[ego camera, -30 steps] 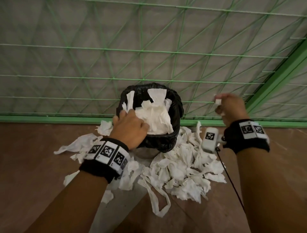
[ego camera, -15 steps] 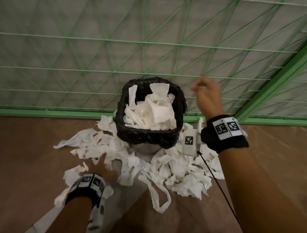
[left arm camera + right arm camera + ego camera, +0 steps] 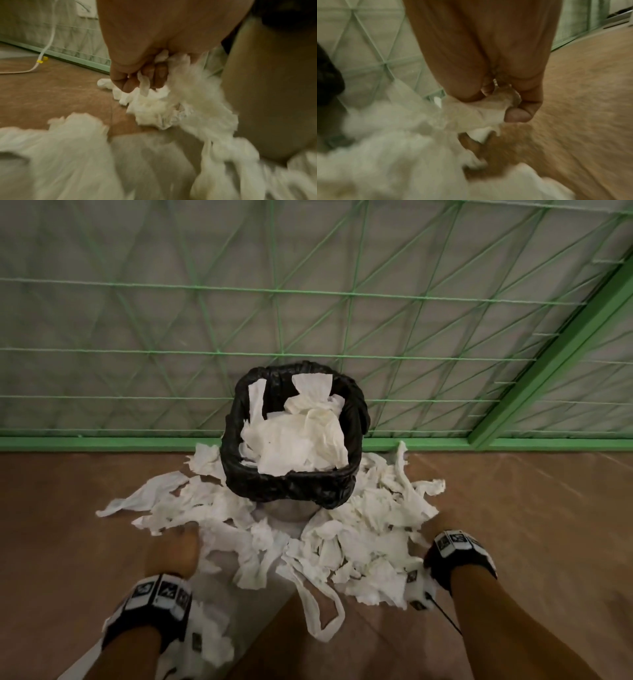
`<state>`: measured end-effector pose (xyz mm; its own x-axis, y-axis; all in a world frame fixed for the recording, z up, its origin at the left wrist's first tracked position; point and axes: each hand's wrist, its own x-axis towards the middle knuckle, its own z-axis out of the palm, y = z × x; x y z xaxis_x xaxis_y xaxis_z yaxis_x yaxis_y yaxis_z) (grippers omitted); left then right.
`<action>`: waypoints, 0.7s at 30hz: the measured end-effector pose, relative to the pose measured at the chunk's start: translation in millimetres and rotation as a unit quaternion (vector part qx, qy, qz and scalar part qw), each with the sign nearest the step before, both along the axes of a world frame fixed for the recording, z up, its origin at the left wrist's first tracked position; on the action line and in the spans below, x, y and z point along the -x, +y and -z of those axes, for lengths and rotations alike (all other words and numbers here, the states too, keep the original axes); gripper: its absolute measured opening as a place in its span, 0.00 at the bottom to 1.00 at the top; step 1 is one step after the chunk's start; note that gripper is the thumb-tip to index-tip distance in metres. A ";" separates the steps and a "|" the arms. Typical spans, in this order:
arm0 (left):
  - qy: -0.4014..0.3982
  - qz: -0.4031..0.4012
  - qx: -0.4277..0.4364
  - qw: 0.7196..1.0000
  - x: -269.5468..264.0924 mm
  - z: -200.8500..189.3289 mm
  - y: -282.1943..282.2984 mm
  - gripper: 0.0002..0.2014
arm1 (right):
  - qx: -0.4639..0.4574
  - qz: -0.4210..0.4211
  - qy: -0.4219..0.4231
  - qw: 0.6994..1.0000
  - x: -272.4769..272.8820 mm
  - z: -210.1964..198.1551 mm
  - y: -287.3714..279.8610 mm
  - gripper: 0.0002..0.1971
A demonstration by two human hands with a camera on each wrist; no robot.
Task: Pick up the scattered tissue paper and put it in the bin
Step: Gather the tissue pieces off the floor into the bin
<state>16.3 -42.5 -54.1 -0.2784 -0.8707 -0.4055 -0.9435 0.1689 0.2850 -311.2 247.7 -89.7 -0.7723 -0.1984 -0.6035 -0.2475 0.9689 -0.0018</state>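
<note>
A bin with a black liner (image 3: 291,487) stands on the floor against the green mesh fence, heaped with white tissue (image 3: 298,440). Torn white tissue paper (image 3: 359,542) lies scattered all around its base. My left hand (image 3: 174,549) is down at the left side of the pile, and the left wrist view shows its fingers (image 3: 130,83) curled round a bunch of tissue (image 3: 154,108). My right hand (image 3: 442,525) is low at the right edge of the pile; its thumb and fingers (image 3: 518,115) pinch a strip of tissue (image 3: 471,115).
The green fence frame (image 3: 102,444) runs along the floor just behind the bin, with a slanted green post (image 3: 548,354) at the right. A white cable (image 3: 46,47) lies on the brown floor to the left. Bare floor (image 3: 548,542) stretches right of the pile.
Both hands have dropped from bin height to the floor. The left went down first and now grips tissue; the right came down from beside the bin and pinches a strip.
</note>
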 end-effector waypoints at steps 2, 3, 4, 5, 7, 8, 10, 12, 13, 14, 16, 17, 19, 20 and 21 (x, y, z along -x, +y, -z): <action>0.088 -0.103 -0.032 0.990 10.3 -29.0 -9.9 0.26 | -0.004 -0.012 0.024 1.000 21.9 -20.7 -12.8 0.42; 0.128 -0.136 -0.029 0.982 13.8 -42.3 -17.4 0.28 | 0.009 -0.010 0.040 0.999 31.7 -37.1 -21.8 0.34; 0.147 -0.134 -0.017 0.980 16.1 -54.4 -24.4 0.26 | 0.042 -0.005 0.056 0.998 39.6 -54.3 -31.3 0.28; 0.178 -0.140 -0.006 0.974 16.4 -63.2 -32.3 0.22 | 0.084 0.024 0.074 0.993 44.4 -74.9 -40.9 0.23; 0.218 -0.147 0.026 0.964 19.4 -85.9 -41.3 0.17 | 0.194 0.046 0.128 0.972 49.1 -127.2 -66.9 0.17; 0.253 -0.157 0.037 0.954 22.3 -102.7 -41.2 0.15 | 0.275 0.067 0.150 0.947 47.4 -155.7 -78.6 0.18; 0.280 -0.159 0.071 0.944 28.8 -128.8 -43.3 0.14 | 0.454 0.133 0.171 0.864 42.9 -206.0 -104.3 0.26; 0.307 -0.146 0.097 0.936 37.5 -151.8 -42.5 0.13 | 0.564 0.138 0.217 0.785 29.6 -248.1 -125.1 0.29; 0.329 -0.139 0.106 0.928 43.5 -159.5 -44.3 0.14 | 0.586 0.104 0.239 0.767 18.4 -266.2 -134.7 0.27; 0.360 -0.133 0.097 0.918 50.1 -170.5 -41.3 0.17 | 0.604 0.060 0.253 0.753 6.5 -280.9 -143.6 0.23; 0.451 -0.091 0.052 0.886 63.1 -191.4 -35.6 0.20 | 0.641 0.010 0.218 0.736 -21.3 -295.1 -164.1 0.17; 0.486 -0.068 0.042 0.870 71.0 -203.3 -30.8 0.20 | 0.647 -0.019 0.180 0.741 -31.8 -291.3 -173.8 0.15; 0.523 -0.017 0.026 0.851 87.2 -228.3 -16.9 0.14 | 0.605 -0.093 0.079 0.786 -43.6 -269.7 -186.5 0.12; 0.528 0.012 0.020 0.849 95.4 -238.6 -10.1 0.13 | 0.562 -0.134 0.030 0.816 -44.5 -255.7 -187.7 0.13; 0.526 0.042 0.006 0.849 104.7 -244.6 -3.6 0.14 | 0.536 -0.154 -0.016 0.830 -41.4 -241.4 -187.2 0.17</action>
